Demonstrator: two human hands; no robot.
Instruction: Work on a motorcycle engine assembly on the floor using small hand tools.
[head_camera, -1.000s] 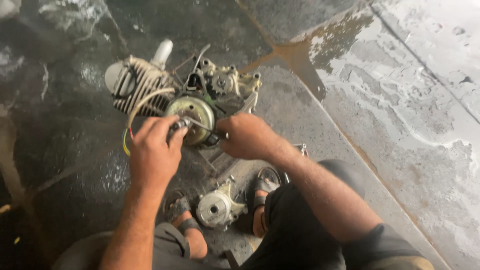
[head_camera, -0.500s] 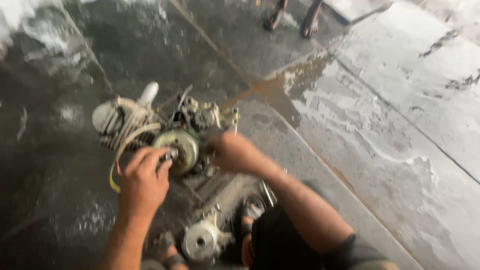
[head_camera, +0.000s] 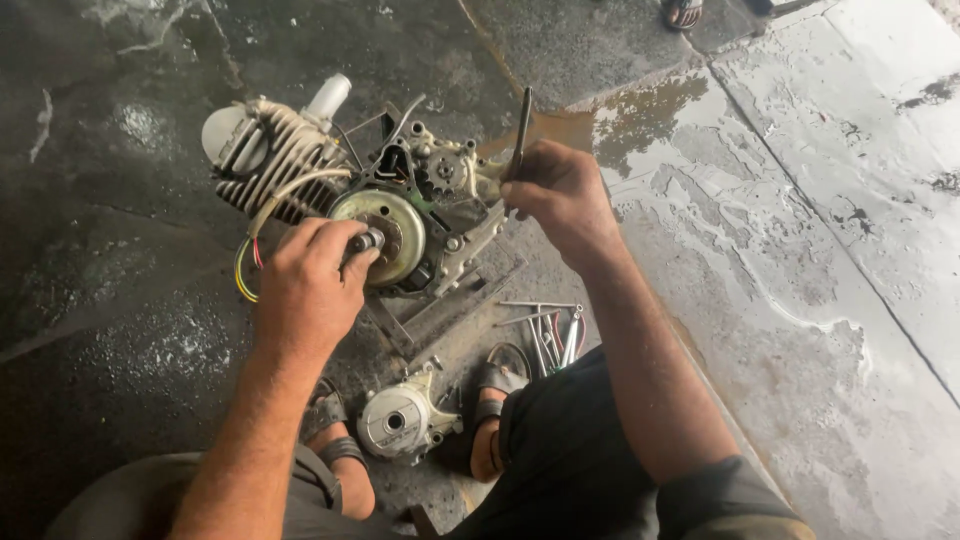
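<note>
A small engine (head_camera: 380, 190), grimy, with pale cooling fins at its left and a round metal flywheel (head_camera: 385, 235) facing up, lies on the wet floor (head_camera: 800, 250). The left hand (head_camera: 305, 290) is closed around a socket tool (head_camera: 365, 241) at the flywheel's centre. The right hand (head_camera: 560, 195) grips a dark bar (head_camera: 521, 125) pointing upward. Loose wrenches (head_camera: 550, 330) and a round cover (head_camera: 400, 420) lie nearer.

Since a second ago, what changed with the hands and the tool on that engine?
The right hand lifted away from the flywheel to the engine's right edge, where it now holds a dark rod-like tool upright. The left hand stayed put, gripping a small socket-like piece at the flywheel hub. The engine, loose cover and wrenches lie as before.
</note>
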